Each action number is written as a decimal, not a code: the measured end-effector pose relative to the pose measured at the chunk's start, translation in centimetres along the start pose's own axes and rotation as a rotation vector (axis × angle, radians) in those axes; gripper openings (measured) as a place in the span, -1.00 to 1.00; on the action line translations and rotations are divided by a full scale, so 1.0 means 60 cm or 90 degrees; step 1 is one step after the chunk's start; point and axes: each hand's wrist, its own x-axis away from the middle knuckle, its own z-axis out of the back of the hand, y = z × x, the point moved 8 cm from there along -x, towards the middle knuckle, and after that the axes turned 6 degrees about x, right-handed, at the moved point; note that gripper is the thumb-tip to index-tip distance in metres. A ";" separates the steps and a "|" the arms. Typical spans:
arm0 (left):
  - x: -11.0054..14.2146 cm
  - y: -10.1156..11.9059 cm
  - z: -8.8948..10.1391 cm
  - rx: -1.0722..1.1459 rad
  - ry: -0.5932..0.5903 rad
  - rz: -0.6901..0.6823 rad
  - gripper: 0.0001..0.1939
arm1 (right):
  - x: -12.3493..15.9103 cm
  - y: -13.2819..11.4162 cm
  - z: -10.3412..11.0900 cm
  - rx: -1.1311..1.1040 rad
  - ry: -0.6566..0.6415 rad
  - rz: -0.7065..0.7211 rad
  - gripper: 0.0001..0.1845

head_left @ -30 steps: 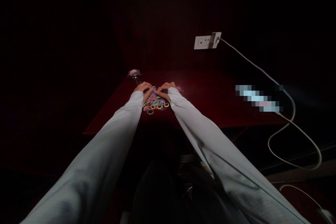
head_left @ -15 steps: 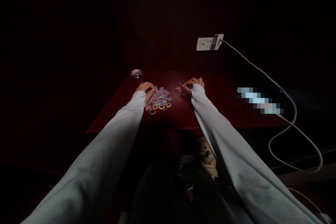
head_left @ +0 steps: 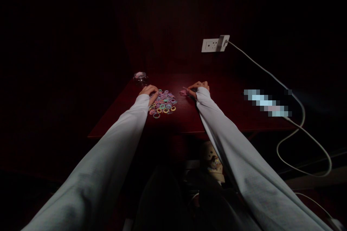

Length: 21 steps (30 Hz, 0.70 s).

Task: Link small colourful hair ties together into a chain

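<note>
Small hair ties (head_left: 165, 103) in purple, pink, green and yellow lie in a loose heap on the dark red table. My left hand (head_left: 149, 91) is at the heap's upper left edge, thumb and index fingertips close together; whatever they may pinch is too small to make out. A thin pink hair tie (head_left: 185, 88) is pinched between the thumb and finger of my right hand (head_left: 199, 86). Just under it is a smaller cluster of pink hair ties (head_left: 183, 93), apart from the mixed heap.
A clear jar (head_left: 140, 76) with something pink at its top stands behind my left hand. At the right, a blurred-out device (head_left: 267, 103) joins a white cable (head_left: 300, 106) running to a wall socket (head_left: 211, 45). A beige clog (head_left: 211, 158) shows below the table's front edge (head_left: 121, 135).
My right hand has tilted the pink hair tie slightly and lowered it toward the pink cluster. The left hand stays at the heap. The whole view has shifted a little.
</note>
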 end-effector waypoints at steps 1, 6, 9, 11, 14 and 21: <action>0.000 0.000 0.000 -0.002 -0.001 0.000 -0.78 | 0.000 -0.001 0.000 -0.003 -0.001 -0.001 -0.56; -0.002 0.000 -0.003 0.009 -0.009 -0.007 -0.78 | 0.000 0.002 0.001 -0.011 0.008 -0.021 -0.66; -0.001 -0.002 -0.002 0.008 -0.007 0.003 -0.79 | -0.002 0.005 -0.001 -0.021 0.011 -0.018 -0.69; -0.001 -0.002 -0.001 0.002 -0.011 0.005 -0.79 | -0.003 0.007 -0.003 -0.024 0.010 -0.016 -0.68; -0.001 -0.001 -0.001 0.002 -0.018 -0.006 -0.78 | -0.002 0.006 -0.004 -0.022 0.006 -0.013 -0.67; -0.003 -0.016 -0.007 -0.017 0.001 0.035 -0.81 | 0.004 -0.002 0.005 0.029 0.014 -0.035 -0.64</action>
